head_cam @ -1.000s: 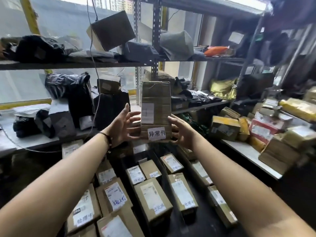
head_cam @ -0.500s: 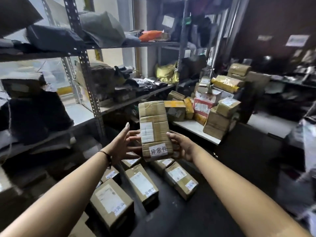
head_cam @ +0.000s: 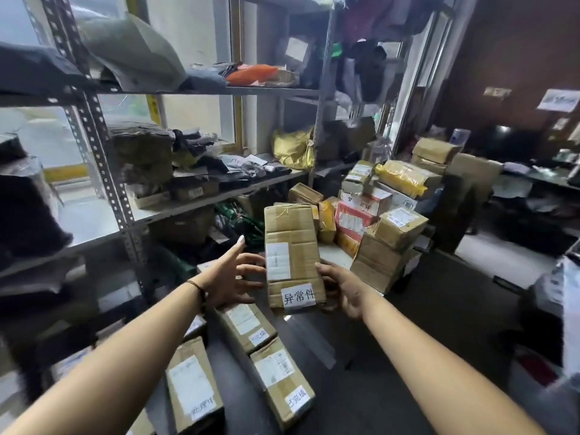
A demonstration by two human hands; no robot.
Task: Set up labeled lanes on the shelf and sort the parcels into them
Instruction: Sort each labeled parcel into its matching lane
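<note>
**Fingers.** The right hand [head_cam: 343,288] grips a tall cardboard parcel [head_cam: 292,227] at its lower right edge. One of its fingers [head_cam: 324,270] lies on the front face and the rest curl out of sight behind the box. The left hand [head_cam: 227,277] is spread wide, thumb raised. Its straight fingers [head_cam: 251,258] reach the parcel's left edge, but whether they bear any of its weight cannot be told. A dark bracelet [head_cam: 200,290] sits on the left wrist.

**Task item.** The parcel stands upright in the air in front of the person, clear of every shelf board. A white tag [head_cam: 298,297] printed 异常件 sits low on its front face, with a white shipping label [head_cam: 277,261] above it.

**Below.** Three cardboard boxes lie on a dark surface [head_cam: 361,387] under the arms:
- a near box [head_cam: 279,383] tagged 已完成;
- a second box [head_cam: 246,324] just beyond it, end to end;
- a third box [head_cam: 193,392] to the left, tag only partly legible.

**Surroundings.**
- A metal shelf rack [head_cam: 105,180] with perforated uprights stands to the left.
- Its boards carry dark poly bags, a yellow bag [head_cam: 293,149] and, higher up, an orange packet [head_cam: 251,74].
- To the right of the held parcel, a stack of taped cartons [head_cam: 387,243] stands on a pale ledge.
</note>
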